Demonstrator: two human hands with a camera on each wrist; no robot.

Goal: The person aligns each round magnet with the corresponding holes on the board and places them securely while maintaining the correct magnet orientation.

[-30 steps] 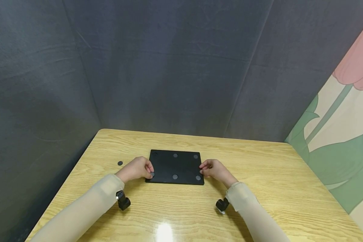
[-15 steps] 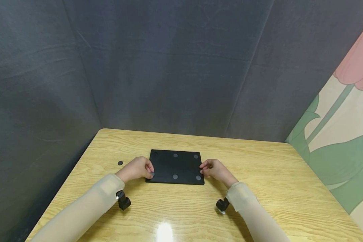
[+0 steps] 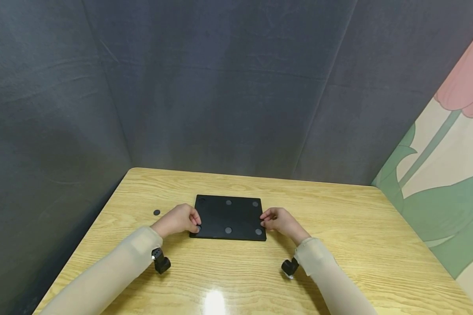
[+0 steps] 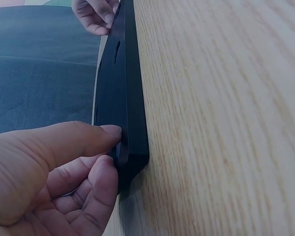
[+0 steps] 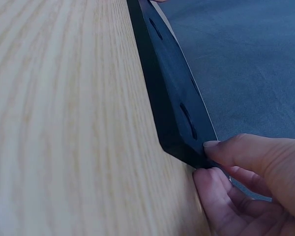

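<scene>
A flat black rectangular board [image 3: 230,216] lies on the wooden table, with several dark grey round discs set in its face. At its front left corner, my left hand [image 3: 180,218] has its thumb on the near-left disc [image 3: 199,228] and its curled fingers against the board's side edge; the left wrist view shows this thumb [image 4: 101,140] close up. Across from it, my right hand [image 3: 280,222] pinches the right edge between thumb and fingers, as the right wrist view shows. A dark ring [image 3: 202,200] marks the board's far-left corner. Left of the board lies one loose disc [image 3: 157,212].
The wooden table [image 3: 228,271] extends around the board. A dark grey curtain [image 3: 220,87] stands behind the table and along its left side. At the right is a panel with a flower pattern [image 3: 449,175]. Small black cameras [image 3: 161,264] sit at both wrists.
Both hands and the board hold their places. The near-left disc shows slightly less beside my left thumb than before.
</scene>
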